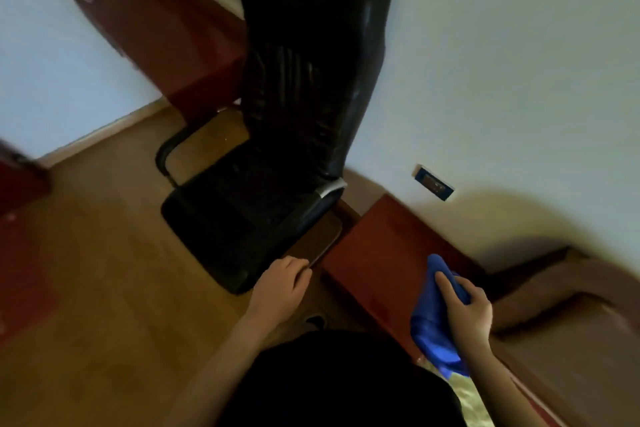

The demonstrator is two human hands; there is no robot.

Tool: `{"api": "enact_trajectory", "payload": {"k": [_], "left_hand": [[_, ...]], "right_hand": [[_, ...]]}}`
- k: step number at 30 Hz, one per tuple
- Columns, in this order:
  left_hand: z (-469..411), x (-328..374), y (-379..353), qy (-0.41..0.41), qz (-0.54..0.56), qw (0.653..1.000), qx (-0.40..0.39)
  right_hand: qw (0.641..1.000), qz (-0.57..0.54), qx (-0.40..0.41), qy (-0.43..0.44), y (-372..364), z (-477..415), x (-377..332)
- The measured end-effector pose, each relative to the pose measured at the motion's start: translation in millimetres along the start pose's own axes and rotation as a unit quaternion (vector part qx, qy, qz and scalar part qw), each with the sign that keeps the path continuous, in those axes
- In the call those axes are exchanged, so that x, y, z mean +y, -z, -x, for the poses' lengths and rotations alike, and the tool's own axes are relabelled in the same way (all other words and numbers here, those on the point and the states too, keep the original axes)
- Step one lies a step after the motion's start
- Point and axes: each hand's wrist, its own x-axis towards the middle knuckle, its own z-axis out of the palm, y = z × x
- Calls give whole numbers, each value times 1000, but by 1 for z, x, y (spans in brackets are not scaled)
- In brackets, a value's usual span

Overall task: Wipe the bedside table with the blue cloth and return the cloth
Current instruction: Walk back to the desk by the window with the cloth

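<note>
Right hand: the right hand (467, 315) grips the bunched blue cloth (434, 315), fingers wrapped round it, thumb laid across the top.
Blue cloth: held above the near edge of the reddish-brown bedside table (391, 253), at right.
Left hand: the left hand (282, 284) is empty, fingers loosely curled, beside the seat's near corner.
Chair: a black office chair (298, 107) stands left of the table, against the white wall (502, 62).
Floor: wooden floor (104, 270), blurred.

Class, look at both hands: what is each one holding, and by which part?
The right hand grips the bunched blue cloth around its middle. The left hand holds nothing.
</note>
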Motion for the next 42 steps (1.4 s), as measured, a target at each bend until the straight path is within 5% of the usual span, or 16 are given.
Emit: {"api": "enact_trajectory", "payload": {"k": [7,16,21,27,34,42], "left_hand": [[141,-83,-14,296,157,941,49],[294,-139,-7,482,322,775,254],[342,-171,-6,524,375,698,313],[375,-249,24,531,391,696,283],[345,-354,126,474,376,753,258],[269,-440,199,439,371,775,263]], "right_hand": [[973,21,-166,-159,-61,24,17],[902,104,-410,-86,-212,104,-52],[882,122,-454,-41,-287,163,-65],[868,178,-459,-68,-361,213,-65],[876,201,-435,49,-414,255,-96],[878,238,-407,83,-500,241,-132]]}}
